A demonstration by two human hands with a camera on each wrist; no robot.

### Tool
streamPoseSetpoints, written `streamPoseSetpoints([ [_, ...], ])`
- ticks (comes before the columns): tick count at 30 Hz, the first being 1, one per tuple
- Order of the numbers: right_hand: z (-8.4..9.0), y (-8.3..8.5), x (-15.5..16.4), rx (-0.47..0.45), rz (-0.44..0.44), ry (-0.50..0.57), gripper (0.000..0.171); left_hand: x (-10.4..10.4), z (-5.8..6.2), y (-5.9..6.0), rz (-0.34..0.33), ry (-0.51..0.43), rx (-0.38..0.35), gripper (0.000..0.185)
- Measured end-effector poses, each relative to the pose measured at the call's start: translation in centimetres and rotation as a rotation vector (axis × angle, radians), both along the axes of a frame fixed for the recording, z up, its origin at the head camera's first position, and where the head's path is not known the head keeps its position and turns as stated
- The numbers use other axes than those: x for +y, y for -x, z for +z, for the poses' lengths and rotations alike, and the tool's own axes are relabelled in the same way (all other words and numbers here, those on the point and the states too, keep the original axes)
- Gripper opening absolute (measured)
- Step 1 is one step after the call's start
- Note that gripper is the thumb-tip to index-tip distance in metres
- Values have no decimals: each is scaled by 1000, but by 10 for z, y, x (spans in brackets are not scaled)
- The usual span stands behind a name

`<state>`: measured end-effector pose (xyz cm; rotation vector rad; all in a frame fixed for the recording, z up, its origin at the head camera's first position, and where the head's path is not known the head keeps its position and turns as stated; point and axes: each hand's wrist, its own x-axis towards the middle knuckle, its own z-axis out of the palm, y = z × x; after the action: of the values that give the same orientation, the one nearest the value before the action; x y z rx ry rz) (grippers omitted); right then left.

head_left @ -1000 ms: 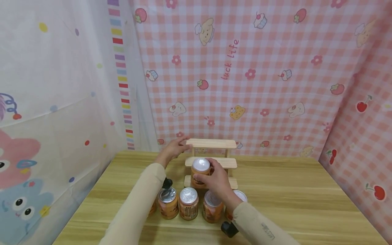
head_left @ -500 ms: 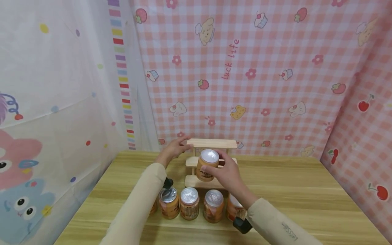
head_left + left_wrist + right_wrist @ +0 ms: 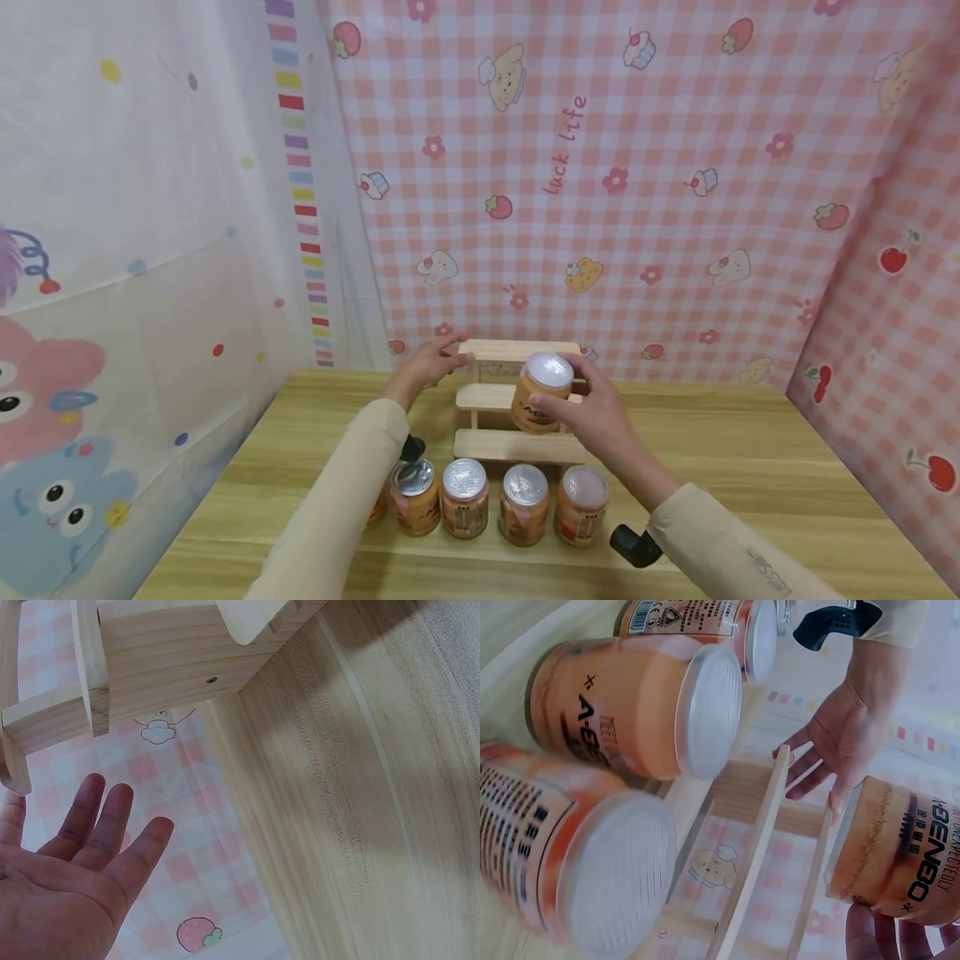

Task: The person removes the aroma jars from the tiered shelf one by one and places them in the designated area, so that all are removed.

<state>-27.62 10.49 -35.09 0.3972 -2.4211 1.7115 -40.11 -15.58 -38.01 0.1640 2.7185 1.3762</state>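
While the left hand [image 3: 429, 364] rests with straight, relaxed fingers against the left end of the wooden rack's [image 3: 517, 398] top shelf, the right hand [image 3: 596, 412] grips an orange can [image 3: 542, 392] with a silver lid, fingers curled round its side. The can is held in the air, tilted slightly, in front of the right part of the rack, about level with the 2nd of its 3 stepped shelves; whether it touches the shelf cannot be told. In the left wrist view the left hand [image 3: 64, 877] lies open, palm showing, fingers spread a little, just beside the rack's pale wood [image 3: 150, 660]. In the right wrist view the held can [image 3: 900, 851] shows at the right edge with fingertips [image 3: 885, 934] under it. 4 more cans [image 3: 495, 500] with silver lids stand upright in a row on the wooden counter [image 3: 750, 467], just in front of the rack's lowest shelf; a 5th is partly hidden behind the left sleeve [image 3: 337, 500]. Pink checked cloth [image 3: 637, 208] with cartoon prints hangs behind the counter.
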Motion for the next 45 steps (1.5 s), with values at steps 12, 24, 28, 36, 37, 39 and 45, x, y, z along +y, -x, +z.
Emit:
streamPoseSetpoints([
  [12,5,-7,34,9,-4,-38,66,0,0,0,9,9,-8,52],
  [24,-4,-12,70,-30,-68,-131,73,-2,0,-1,0,-19,-9,52],
  [28,-11,-13,81,-27,-86,-147,71,-1,-1,0,-1,-27,-16,52],
  [36,-30,-18,101,-53,-107,-150,72,-1,-4,-1,4,-24,-17,48],
  [37,-33,-18,104,-61,-114,-152,73,0,-3,-1,4,-19,-12,47],
  [39,-39,-19,109,-66,-122,-156,72,1,-2,-2,7,-13,-7,46],
  [45,-59,-23,123,-86,-129,-164,71,0,1,-3,6,-16,-5,49],
])
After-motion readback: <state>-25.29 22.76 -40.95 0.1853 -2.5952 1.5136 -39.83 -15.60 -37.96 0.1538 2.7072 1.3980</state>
